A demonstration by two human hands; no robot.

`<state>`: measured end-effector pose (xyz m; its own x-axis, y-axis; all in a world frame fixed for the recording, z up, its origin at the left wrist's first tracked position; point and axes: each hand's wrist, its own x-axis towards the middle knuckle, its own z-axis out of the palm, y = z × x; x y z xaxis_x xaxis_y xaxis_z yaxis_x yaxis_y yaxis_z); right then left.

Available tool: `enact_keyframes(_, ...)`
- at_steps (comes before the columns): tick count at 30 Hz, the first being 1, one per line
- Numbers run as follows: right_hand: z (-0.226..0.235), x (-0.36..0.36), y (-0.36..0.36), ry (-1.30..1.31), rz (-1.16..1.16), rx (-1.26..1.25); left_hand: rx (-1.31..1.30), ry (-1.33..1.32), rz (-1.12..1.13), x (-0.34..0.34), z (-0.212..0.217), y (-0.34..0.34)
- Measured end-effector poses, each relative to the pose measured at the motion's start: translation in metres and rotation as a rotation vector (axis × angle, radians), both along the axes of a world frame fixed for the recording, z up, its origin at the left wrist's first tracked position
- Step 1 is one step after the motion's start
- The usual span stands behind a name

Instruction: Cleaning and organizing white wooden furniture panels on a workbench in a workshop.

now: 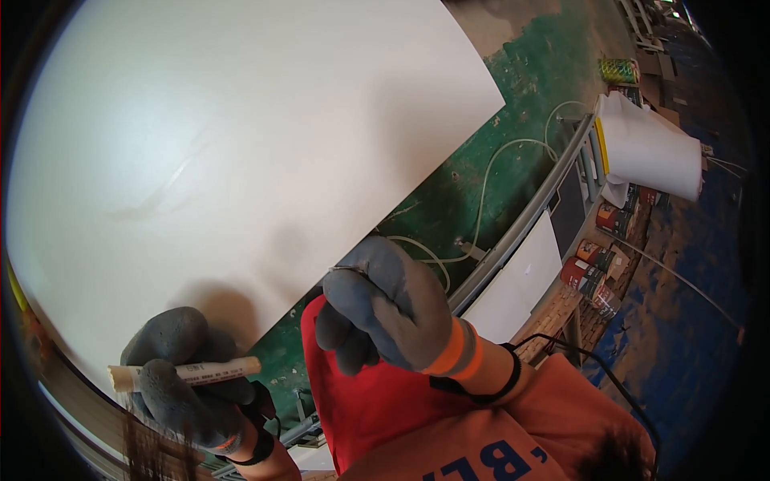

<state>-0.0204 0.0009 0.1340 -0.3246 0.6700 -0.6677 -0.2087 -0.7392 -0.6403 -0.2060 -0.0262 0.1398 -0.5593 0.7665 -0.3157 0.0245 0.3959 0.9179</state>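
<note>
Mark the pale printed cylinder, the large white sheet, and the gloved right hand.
Pale printed cylinder (215, 372): head view, printed side, toward the right end.
Large white sheet (281, 136): head view, bare upper face.
Gloved right hand (391, 301): head view, middle of the glove.

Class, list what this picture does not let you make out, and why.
All in the head view:
Thin item: mostly covered by the right hand.
Middle of the tube: behind the left hand.
Sheet: far side cut off by the top edge.
Cans: print too small.

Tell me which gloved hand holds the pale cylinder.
The left hand, closed around the cylinder. The right hand, beside the edge of the white sheet, shows no cylinder.
</note>
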Motion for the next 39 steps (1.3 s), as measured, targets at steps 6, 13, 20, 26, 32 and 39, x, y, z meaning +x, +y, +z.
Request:
enact_keyframes(6, -0.001, 0.001, -0.001, 0.009, 0.016, -0.01, -0.029, 0.031, -0.1, -0.012, -0.002, -0.004)
enact_keyframes(13, 0.01, -0.004, 0.001, -0.116, 0.05, 0.007, -0.004, 0.046, -0.007, -0.008, -0.006, -0.007)
enact_keyframes(20, 0.004, -0.006, -0.007, -0.368, 0.139, 0.317, 0.037, 0.017, -0.054, -0.008, -0.006, -0.006)
enact_keyframes(26, 0.013, -0.006, -0.002, -0.219, 0.058, 0.076, 0.074, -0.017, 0.013, -0.006, -0.009, -0.005)
enact_keyframes(32, 0.014, -0.007, -0.001, -0.13, -0.016, 0.022, 0.074, -0.001, 0.044, -0.005, -0.008, -0.004)
enact_keyframes(39, 0.023, -0.01, 0.011, -0.133, -0.015, -0.223, 0.033, -0.004, 0.079, -0.004, -0.01, -0.004)
